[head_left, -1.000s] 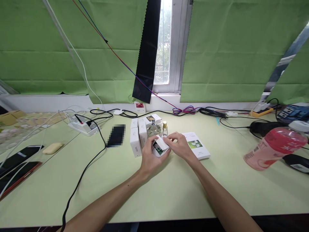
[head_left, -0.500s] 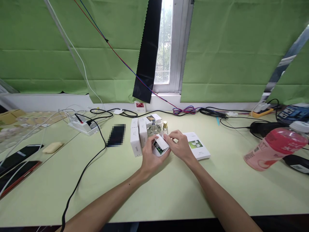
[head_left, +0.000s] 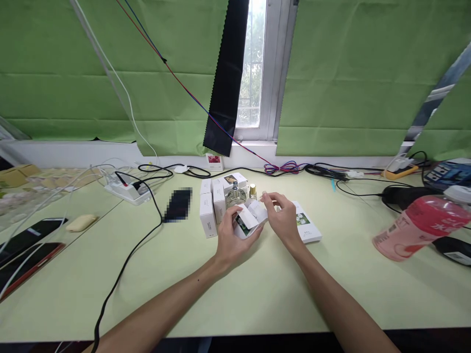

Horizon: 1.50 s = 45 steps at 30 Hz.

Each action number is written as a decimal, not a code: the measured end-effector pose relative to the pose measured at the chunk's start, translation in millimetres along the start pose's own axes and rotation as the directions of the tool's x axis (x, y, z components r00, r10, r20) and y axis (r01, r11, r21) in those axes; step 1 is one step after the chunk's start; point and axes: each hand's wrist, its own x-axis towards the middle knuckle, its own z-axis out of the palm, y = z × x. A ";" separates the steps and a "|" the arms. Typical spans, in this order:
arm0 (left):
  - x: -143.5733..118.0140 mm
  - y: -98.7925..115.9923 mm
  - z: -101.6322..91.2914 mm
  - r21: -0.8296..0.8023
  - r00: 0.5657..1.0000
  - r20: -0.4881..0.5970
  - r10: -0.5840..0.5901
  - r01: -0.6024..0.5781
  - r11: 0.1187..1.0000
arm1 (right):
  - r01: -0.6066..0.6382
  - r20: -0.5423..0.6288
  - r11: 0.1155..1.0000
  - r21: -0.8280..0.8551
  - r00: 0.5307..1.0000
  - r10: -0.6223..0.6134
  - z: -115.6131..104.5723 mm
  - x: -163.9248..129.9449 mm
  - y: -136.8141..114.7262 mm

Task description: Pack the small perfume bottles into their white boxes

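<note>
My left hand [head_left: 231, 242] holds a small white carton [head_left: 247, 223] with a flower picture on its side, just above the pale green table [head_left: 257, 289]. My right hand [head_left: 281, 219] pinches the carton's top flap, which stands lifted. Right behind the carton stand a round glass perfume bottle [head_left: 235, 195] and a small bottle with a gold cap [head_left: 252, 191]. Several upright white cartons [head_left: 208, 215] are grouped to the left of my left hand. A flat white box with a flower print [head_left: 307, 226] lies under my right wrist.
A black cable [head_left: 127, 262] runs across the table's left half from a white power strip [head_left: 125, 191]. Two phones [head_left: 27, 245] lie at the far left. A pink bottle [head_left: 417, 225] lies tipped at the right, near black cables and devices. A blurred dark object [head_left: 177, 205] sits beside the cartons.
My right hand has pulled the carton's top flap up and open; before, its fingers lay on the closed top. My left hand keeps the carton in the same place.
</note>
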 end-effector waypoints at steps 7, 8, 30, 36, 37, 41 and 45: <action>-1.5 0.6 0.5 -0.057 1.000 0.008 0.003 -0.002 0.998 | -0.262 0.101 0.947 0.184 0.964 0.247 2.7 6.7 12.3; -1.5 0.9 0.6 -0.068 1.000 0.009 0.003 -0.002 0.998 | -0.315 0.136 0.922 0.225 0.947 0.290 3.1 7.3 13.1; -2.1 0.6 0.6 -0.273 0.998 0.054 -0.030 0.044 0.961 | -0.560 0.476 0.684 0.467 0.811 0.340 -5.3 4.8 -1.1; 1.3 5.0 -0.2 -0.272 0.998 0.025 -0.053 0.058 0.961 | -0.562 0.481 0.652 0.509 0.814 0.327 -3.3 4.0 0.7; 2.0 6.4 -1.0 -0.265 0.998 0.024 -0.053 0.058 0.962 | -0.562 0.485 0.649 0.513 0.814 0.321 -2.8 3.7 0.7; 3.9 11.7 -4.9 -0.226 0.998 0.001 -0.057 0.055 0.973 | -0.571 0.525 0.634 0.522 0.801 0.289 -1.1 1.7 -1.4; 3.6 10.8 -7.3 -0.222 1.000 0.013 -0.028 0.030 0.975 | -0.569 0.540 0.627 0.533 0.798 0.266 -0.4 -0.1 -4.0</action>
